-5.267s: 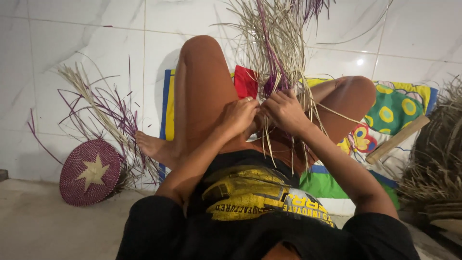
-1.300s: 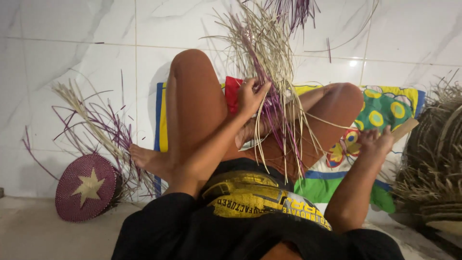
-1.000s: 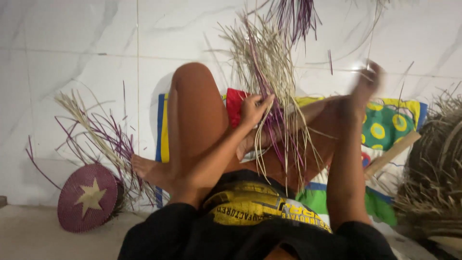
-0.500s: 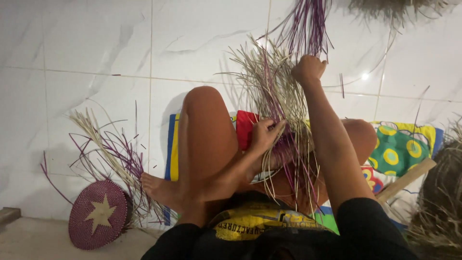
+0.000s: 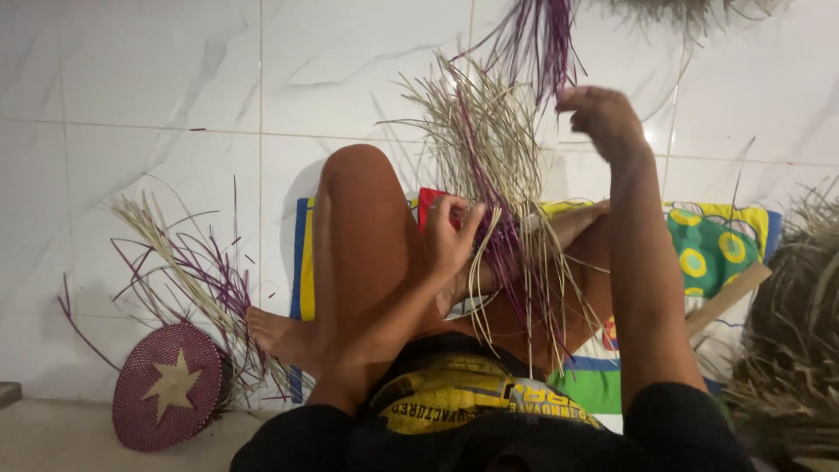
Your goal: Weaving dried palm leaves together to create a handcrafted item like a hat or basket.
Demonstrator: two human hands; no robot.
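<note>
White tiled floor behind the straw bundle point(image 5: 489, 166) — left hand point(image 5: 450, 234) pinches its base, right hand point(image 5: 603, 118) half-curled just above it, apparently mid-weave; next, seating a strand.

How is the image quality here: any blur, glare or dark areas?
Head view: the raised right hand is slightly motion-blurred; the left hand on the straw bundle is sharper. A small glare spot sits on the glossy wall tile. The leg casts a soft shadow on the wall; the straw pile at right is dim.
</note>
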